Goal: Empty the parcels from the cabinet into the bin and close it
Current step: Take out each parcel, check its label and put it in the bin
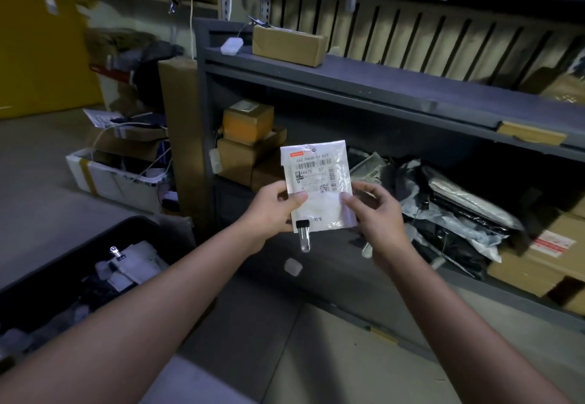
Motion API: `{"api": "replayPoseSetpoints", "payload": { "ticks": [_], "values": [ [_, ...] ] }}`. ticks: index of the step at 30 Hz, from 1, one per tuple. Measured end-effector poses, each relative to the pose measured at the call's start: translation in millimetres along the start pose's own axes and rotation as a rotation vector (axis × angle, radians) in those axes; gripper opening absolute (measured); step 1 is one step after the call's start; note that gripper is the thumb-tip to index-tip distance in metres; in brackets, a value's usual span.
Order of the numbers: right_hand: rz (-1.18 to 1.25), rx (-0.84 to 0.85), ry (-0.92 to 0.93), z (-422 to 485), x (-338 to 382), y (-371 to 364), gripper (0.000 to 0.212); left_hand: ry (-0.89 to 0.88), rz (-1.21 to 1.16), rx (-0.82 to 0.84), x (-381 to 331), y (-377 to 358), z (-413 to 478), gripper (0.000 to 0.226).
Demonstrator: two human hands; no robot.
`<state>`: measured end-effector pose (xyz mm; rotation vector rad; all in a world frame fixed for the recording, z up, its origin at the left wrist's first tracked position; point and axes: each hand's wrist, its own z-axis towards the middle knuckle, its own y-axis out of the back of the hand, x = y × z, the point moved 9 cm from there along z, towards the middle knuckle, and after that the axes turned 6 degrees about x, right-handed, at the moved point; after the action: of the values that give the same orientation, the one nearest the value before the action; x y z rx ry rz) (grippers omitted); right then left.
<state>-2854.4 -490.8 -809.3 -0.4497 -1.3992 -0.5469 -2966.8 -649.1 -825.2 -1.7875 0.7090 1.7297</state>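
Forearms reach toward a small white plastic parcel [316, 179] with a barcode label and a black-capped clear tag [304, 236] clipped below. The left hand [272, 210] and right hand [380, 217] pinch its side edges, fingers curled, before the cabinet [380, 93].

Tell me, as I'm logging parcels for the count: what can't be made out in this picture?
Head view:
- White parcel: the label's fine print is too small; left hand and right hand cover parts of its sides.
- Bin: cut off by the left edge, contents dark, partly behind the left forearm.
- Grey bags on the cabinet shelf: dim, blurred; count unclear.
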Motion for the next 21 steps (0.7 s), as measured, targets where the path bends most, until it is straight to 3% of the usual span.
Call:
{"api": "replayPoseSetpoints", "payload": {
  "ticks": [4,11,21],
  "values": [
    [-0.099,0.09,0.062,1,4,-27,0.012,-0.003,0.094,-0.002,-4,22,-6,0.02],
    [-0.148,0.172,0.02,14,-4,-93,0.008,0.029,0.128,-0.059,-7,94,-19,0.017],
    [-0.126,0.361,-0.081,40,-36,-236,0.005,0.079,0.063,-0.305,20,230,-39,0.01]
  ]
}}
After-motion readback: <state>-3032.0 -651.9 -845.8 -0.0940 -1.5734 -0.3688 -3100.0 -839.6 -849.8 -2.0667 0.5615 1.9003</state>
